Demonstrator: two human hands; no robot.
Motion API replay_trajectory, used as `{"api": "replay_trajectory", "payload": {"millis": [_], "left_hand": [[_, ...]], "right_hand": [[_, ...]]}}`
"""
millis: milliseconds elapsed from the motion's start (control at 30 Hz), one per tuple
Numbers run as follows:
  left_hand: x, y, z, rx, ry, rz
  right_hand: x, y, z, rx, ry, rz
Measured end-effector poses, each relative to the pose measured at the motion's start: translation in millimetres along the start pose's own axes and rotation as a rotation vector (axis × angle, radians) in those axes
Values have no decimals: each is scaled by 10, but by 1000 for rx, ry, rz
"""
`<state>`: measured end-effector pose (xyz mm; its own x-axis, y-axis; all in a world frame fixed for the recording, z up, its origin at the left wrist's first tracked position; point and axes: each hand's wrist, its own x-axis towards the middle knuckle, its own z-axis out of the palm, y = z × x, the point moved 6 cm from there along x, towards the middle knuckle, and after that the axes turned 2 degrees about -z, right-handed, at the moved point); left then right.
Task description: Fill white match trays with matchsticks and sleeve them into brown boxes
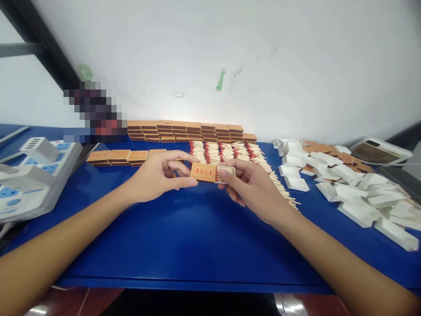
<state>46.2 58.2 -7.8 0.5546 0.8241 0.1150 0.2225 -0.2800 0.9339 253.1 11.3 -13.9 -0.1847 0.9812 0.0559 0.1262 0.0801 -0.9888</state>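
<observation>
An orange matchbox sleeve (203,172) with red lettering is held over the blue table by my left hand (158,174), thumb and fingers at its left end. My right hand (248,182) pinches a white tray of matches (229,172), which is partly inside the sleeve and sticks out to the right. Red match heads show at the sleeve's edge. Just behind both hands lie rows of loose matches (213,152), their red heads at one side. Beyond my left hand stands a short row of orange matchboxes (120,156).
Stacked matchboxes (184,129) line the white wall. On the right, white trays (365,197) lie in a loose heap with orange sleeves (324,151) among them; a white device (381,150) sits behind. A power strip (62,171) with plugs occupies the left. The blue table (184,245) ends in front.
</observation>
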Motion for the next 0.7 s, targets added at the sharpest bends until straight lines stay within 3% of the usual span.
{"api": "replay_trajectory", "payload": {"millis": [200, 533, 700], "left_hand": [[-26, 9, 52, 61, 17, 22], [-65, 77, 115, 53, 28, 16], [-121, 86, 225, 40, 8, 33]], "right_hand": [[-4, 2, 7, 3, 24, -28], [-108, -1, 92, -154, -40, -119], [-226, 28, 269, -61, -185, -58]]}}
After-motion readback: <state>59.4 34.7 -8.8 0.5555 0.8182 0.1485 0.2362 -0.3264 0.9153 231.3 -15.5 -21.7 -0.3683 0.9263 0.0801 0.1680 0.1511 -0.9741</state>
